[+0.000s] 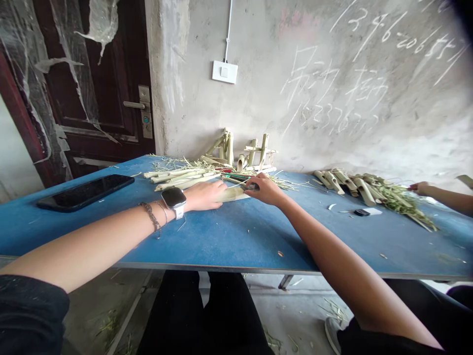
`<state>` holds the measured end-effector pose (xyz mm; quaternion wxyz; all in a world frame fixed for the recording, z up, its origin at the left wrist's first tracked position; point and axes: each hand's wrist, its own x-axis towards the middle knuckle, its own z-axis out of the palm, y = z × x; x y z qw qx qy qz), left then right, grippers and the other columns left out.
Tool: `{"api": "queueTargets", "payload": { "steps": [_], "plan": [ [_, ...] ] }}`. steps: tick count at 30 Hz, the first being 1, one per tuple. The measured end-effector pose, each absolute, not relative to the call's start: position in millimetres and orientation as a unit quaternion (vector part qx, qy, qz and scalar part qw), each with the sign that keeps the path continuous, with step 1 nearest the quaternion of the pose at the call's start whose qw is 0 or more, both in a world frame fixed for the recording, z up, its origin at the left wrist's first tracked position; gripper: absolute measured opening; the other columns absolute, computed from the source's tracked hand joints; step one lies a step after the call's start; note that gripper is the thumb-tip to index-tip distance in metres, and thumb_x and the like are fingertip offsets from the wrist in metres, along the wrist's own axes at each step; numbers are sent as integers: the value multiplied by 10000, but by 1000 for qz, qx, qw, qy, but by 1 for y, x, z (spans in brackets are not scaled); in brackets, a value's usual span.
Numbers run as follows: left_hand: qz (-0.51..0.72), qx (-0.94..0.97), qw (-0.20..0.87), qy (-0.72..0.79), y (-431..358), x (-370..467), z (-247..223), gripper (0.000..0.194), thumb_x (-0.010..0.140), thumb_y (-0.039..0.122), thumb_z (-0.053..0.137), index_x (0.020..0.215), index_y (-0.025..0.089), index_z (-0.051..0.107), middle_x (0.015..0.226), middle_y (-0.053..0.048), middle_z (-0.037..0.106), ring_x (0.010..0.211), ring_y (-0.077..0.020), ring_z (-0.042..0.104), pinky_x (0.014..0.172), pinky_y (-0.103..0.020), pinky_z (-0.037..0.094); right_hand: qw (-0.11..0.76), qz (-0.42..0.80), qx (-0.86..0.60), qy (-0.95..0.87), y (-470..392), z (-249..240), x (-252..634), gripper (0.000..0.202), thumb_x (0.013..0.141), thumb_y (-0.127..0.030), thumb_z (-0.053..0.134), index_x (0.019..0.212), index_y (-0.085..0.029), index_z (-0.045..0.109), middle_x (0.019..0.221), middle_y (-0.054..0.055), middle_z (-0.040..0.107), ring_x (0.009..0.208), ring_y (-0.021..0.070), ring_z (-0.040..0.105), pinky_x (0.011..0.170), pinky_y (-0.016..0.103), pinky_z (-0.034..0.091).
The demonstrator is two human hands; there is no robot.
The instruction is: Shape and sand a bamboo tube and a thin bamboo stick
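On the blue table (221, 236), my left hand (205, 195) is closed around a thick pale-green stalk (234, 194), which lies crosswise in front of me. My right hand (266, 189) grips a small dark tool (252, 187) against the stalk's right end; its exact kind is mostly hidden by my fingers. Just behind my hands lies a bundle of cut stalks (185, 176) with thin loose strips. A green pencil-like stick (236, 175) sits among these strips.
A black phone (86, 192) lies at the left. Small stalk frames (225, 148) stand against the wall. To the right are hollow cut stalks (347, 183) and a small black-and-white object (367, 212). Another person's hand (423, 189) reaches in at the far right.
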<state>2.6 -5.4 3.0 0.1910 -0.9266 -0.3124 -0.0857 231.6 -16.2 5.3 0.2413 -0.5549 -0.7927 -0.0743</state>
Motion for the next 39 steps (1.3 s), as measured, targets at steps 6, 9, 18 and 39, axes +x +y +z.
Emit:
{"api": "queueTargets", "payload": {
  "steps": [6, 9, 18, 39],
  "plan": [
    [-90, -929, 177, -313, -8, 3, 5, 329, 793, 343, 511, 1059, 155, 464, 994, -94, 547, 739, -203, 570, 593, -303, 420, 244, -45, -457, -854, -23, 6, 217, 259, 743, -354, 593, 963, -218, 611, 937, 55, 527, 866, 171, 506, 795, 311, 411],
    [-91, -931, 175, -306, -8, 3, 6, 320, 793, 332, 506, 1055, 151, 468, 985, -101, 546, 748, -211, 571, 589, -306, 415, 235, -26, -413, -879, -24, 8, 214, 282, 749, -352, 591, 999, -221, 600, 968, 57, 540, 895, 168, 511, 810, 305, 407],
    [-102, -932, 171, -303, -6, 2, 3, 338, 786, 318, 495, 1095, 187, 453, 1028, -98, 545, 726, -185, 558, 586, -291, 405, 221, -76, -547, -804, -13, 6, 239, 240, 735, -361, 588, 923, -214, 610, 919, 62, 542, 824, 182, 520, 757, 320, 418],
    [-105, -932, 158, -308, -4, 2, 1, 337, 782, 343, 482, 1067, 166, 461, 1006, -107, 537, 711, -201, 560, 589, -312, 397, 203, -43, -443, -872, -26, 11, 221, 355, 741, -338, 587, 1076, -222, 576, 1015, 70, 542, 930, 182, 516, 817, 324, 420]
  ]
}}
